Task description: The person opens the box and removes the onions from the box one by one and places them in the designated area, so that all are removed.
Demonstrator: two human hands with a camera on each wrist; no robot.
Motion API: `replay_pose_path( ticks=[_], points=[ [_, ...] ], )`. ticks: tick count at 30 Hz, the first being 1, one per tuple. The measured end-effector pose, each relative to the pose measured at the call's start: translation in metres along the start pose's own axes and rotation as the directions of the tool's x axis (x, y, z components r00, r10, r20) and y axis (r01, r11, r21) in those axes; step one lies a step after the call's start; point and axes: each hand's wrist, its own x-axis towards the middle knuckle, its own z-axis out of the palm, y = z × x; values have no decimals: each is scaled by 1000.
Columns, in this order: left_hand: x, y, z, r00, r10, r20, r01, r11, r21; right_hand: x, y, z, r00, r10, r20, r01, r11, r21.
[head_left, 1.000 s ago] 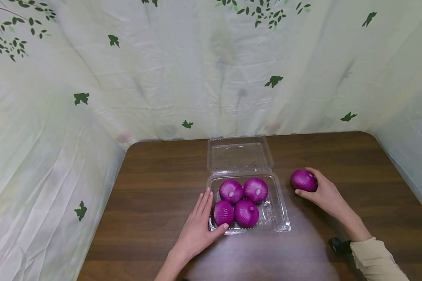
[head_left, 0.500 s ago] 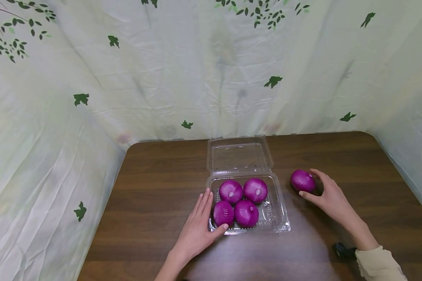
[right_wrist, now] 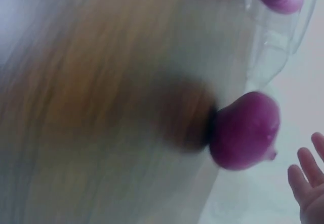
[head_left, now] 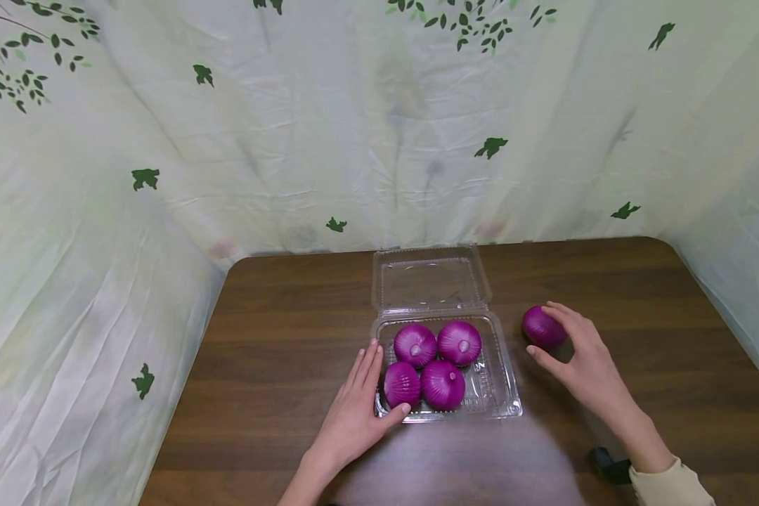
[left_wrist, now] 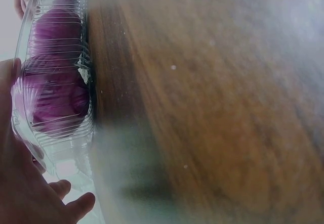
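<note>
My left hand (head_left: 356,416) rests with straight fingers along the left side of a clear plastic clamshell box (head_left: 495,379), the thumb reaching across its front left corner. Several red onions (head_left: 443,385) sit in the box, with bare space at its right. Another red onion (head_left: 540,328) lies on the table to the right of the box. Close beside it is my right hand (head_left: 588,365), fingers loosely bent and thumb apart. In the right wrist view a gap separates the fingers (right_wrist: 307,168) from that onion. The left wrist view shows onions (left_wrist: 58,92) through the ribbed wall.
The box lid (head_left: 431,280) lies folded back toward the far edge of the wooden table (head_left: 278,351). A pale cloth (head_left: 329,140) with leaf prints hangs behind and at both sides. A dark band (head_left: 609,465) is at my right wrist.
My right hand has let go of the onion, drawn back slightly to the right, then come back over its near side. The onion has barely shifted. My left hand and the box have stayed still.
</note>
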Motion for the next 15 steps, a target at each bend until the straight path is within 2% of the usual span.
replay_pose_path(
  ticks=[15],
  points=[
    [-1,0,-1,1000,-4,-2,4,1000,-7,1,-33,29,992,-115,43,114,993,38]
  ],
)
